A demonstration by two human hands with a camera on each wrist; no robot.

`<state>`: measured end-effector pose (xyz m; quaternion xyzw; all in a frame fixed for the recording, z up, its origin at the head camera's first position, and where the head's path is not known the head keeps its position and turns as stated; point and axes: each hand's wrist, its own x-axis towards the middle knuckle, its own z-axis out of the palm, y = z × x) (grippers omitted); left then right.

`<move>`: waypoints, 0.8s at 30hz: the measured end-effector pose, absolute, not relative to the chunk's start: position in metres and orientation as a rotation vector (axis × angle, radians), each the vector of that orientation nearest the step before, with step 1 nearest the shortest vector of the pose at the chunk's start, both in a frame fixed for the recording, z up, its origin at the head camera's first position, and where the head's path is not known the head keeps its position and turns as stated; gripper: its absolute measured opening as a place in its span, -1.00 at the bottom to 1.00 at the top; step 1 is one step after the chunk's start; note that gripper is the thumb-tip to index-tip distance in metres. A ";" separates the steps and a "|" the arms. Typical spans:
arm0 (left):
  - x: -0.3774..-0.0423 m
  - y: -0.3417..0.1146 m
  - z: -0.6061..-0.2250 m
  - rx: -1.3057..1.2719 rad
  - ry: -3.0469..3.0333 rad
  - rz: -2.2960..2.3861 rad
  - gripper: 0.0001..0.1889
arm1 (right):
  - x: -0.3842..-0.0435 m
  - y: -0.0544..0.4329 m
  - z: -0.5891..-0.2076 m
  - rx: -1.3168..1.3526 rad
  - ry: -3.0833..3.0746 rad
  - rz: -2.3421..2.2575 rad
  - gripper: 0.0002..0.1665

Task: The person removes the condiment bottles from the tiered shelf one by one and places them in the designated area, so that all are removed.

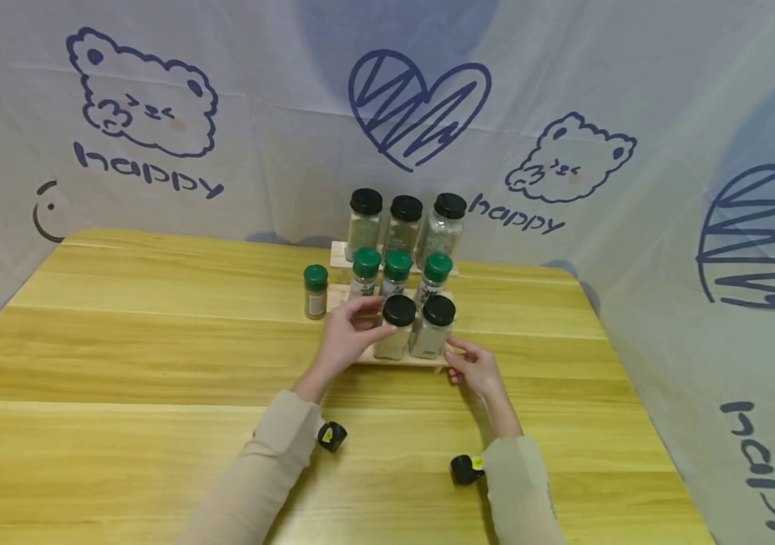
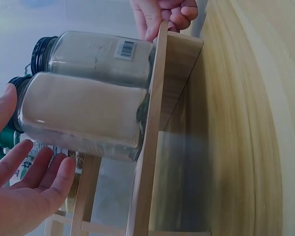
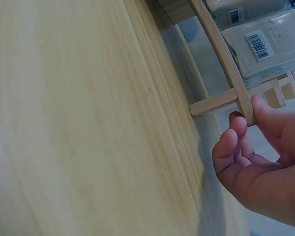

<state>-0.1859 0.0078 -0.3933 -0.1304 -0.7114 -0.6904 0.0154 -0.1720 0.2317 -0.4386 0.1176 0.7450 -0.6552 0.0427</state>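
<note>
A tiered wooden rack (image 1: 397, 362) carries spice jars on three steps. On its lowest step stand two square glass jars with black lids, the left jar (image 2: 83, 110) and the right jar (image 2: 101, 59), both filled with pale contents. My left hand (image 1: 347, 333) is beside the left jar, fingers parted, the thumb right at the lid. In the left wrist view a gap shows between those fingers and the glass. My right hand (image 3: 263, 162) pinches the right end of the rack's lowest step between thumb and fingers.
Several green-lidded bottles (image 1: 366, 265) stand on the middle step, and black-lidded jars (image 1: 401, 227) on the top one. One green-lidded bottle (image 1: 315, 291) stands on the wooden table (image 1: 156, 341) left of the rack. A printed cloth (image 1: 278, 151) hangs behind.
</note>
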 end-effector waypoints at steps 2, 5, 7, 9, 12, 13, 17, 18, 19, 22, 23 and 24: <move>-0.186 0.010 -0.394 -0.414 -2.209 -2.135 -0.50 | -0.172 0.232 -0.439 0.362 2.281 -2.000 -0.56; -0.187 0.012 -0.395 -0.418 -2.216 -2.119 -0.49 | -0.172 0.232 -0.439 0.366 2.283 -1.998 -0.56; -0.187 0.014 -0.396 -0.414 -2.226 -2.106 -0.48 | -0.172 0.231 -0.439 0.370 2.281 -1.997 -0.56; -0.188 0.015 -0.397 -0.402 -2.238 -2.097 -0.47 | -0.172 0.231 -0.439 0.373 2.278 -1.998 -0.56; -0.188 0.016 -0.396 -0.395 -2.246 -2.091 -0.46 | -0.172 0.231 -0.439 0.369 2.271 -2.000 -0.55; -0.187 0.016 -0.395 -0.397 -2.247 -2.092 -0.46 | -0.172 0.231 -0.439 0.366 2.270 -2.000 -0.55; -0.178 0.015 -0.380 -0.414 -2.259 -2.085 -0.48 | -0.172 0.232 -0.439 0.359 2.260 -2.007 -0.55; -0.176 0.015 -0.377 -0.417 -2.262 -2.086 -0.48 | -0.172 0.232 -0.439 0.359 2.258 -2.008 -0.55; -0.175 0.015 -0.374 -0.421 -2.268 -2.079 -0.49 | -0.172 0.232 -0.439 0.359 2.257 -2.008 -0.55; -0.172 0.015 -0.370 -0.429 -2.273 -2.062 -0.50 | -0.172 0.232 -0.439 0.365 2.256 -2.009 -0.55; -0.173 0.015 -0.373 -0.429 -2.268 -2.063 -0.50 | -0.172 0.232 -0.439 0.369 2.258 -2.008 -0.55; -0.175 0.015 -0.376 -0.429 -2.264 -2.064 -0.50 | -0.172 0.231 -0.439 0.371 2.259 -2.007 -0.55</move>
